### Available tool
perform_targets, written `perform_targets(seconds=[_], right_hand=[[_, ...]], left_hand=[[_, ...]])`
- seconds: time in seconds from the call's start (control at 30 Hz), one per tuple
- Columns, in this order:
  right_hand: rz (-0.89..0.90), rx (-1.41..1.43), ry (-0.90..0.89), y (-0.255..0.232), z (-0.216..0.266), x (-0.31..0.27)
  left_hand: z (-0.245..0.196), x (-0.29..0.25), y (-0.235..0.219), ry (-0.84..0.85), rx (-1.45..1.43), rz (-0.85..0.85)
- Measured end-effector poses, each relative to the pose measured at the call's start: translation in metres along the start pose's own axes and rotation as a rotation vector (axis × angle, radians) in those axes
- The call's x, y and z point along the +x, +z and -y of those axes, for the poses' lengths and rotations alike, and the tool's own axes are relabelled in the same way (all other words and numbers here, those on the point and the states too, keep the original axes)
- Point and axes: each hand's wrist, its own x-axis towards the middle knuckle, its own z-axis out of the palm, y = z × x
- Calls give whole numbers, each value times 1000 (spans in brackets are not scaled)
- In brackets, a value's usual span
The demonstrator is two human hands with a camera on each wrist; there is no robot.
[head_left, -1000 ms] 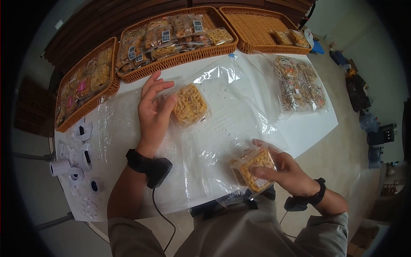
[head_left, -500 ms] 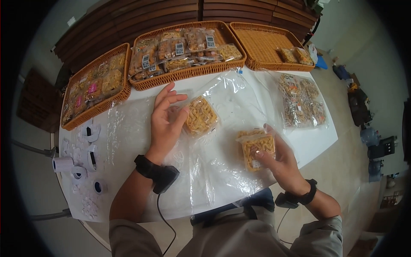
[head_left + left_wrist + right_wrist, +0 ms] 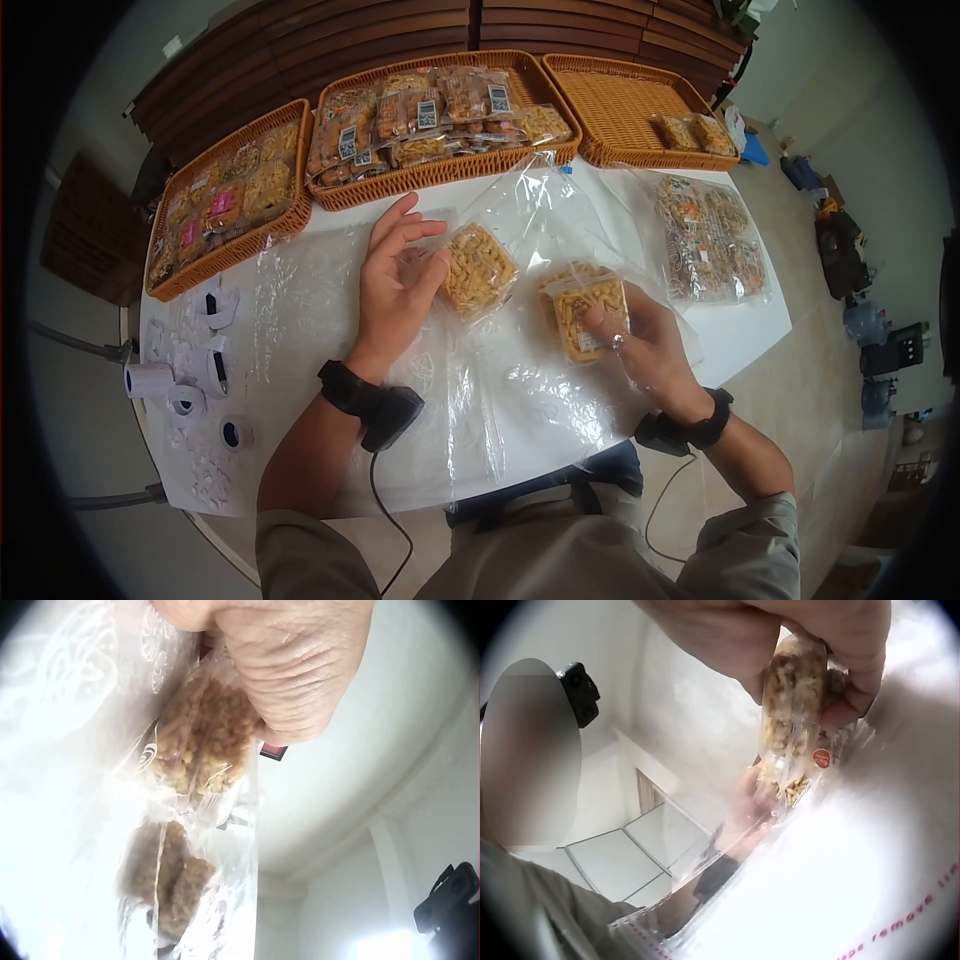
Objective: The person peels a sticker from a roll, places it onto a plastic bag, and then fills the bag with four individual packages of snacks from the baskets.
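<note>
My left hand [image 3: 398, 295] grips the left edge of a square packet of yellow-brown snack pieces [image 3: 478, 270] with the thumb; the other fingers extend upward. That packet [image 3: 206, 739] hangs below the hand in the left wrist view. My right hand [image 3: 655, 350] holds stacked clear packets [image 3: 590, 308], thumb across the front one, just right of the first packet. In the right wrist view, the fingers grip packets [image 3: 793, 712], one bearing a small red round sticker. Clear plastic film [image 3: 540, 205] lies around both hands; whether the packets are inside it I cannot tell.
Wicker trays of packets stand at the left [image 3: 288, 226] and centre back [image 3: 440, 170]; another tray [image 3: 600, 100] holds two at its right end. A bag of several packets [image 3: 710, 240] lies right. Label rolls [image 3: 150, 380] and scraps lie at left.
My right hand has moved up and left with its packets, closer to the left hand's packet. In the head view, the left hand and trays appear lower and slightly further right.
</note>
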Motion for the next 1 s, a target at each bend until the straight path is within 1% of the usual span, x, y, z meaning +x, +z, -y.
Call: perform_targets(seconds=[0.17,0.27,0.37,0.47,0.57,0.77,0.87,0.97,1.0], right_hand=[[-56,49,-78,4,-2,12],[-45,45,-143,5,-2,19],[18,12,-90,5,-1,26],[59,-55,-84,4,2,32],[64,-60,-108,1,-4,40],[22,-122,-76,-1,-4,38],[53,-410,-295,-11,2,26],[7,-761,-471,-20,-11,25],[2,-770,-431,-21,-10,24]], left_hand=[[-1,0,1,-13,-20,2],[-3,0,0,-35,-28,6],[-3,0,1,-37,-35,10],[-4,0,1,-37,-39,10],[-4,0,1,-38,-45,15],[-5,0,1,-49,-64,14],[-4,0,1,-46,-76,15],[-6,0,1,-49,-66,16],[-6,0,1,-49,-58,18]])
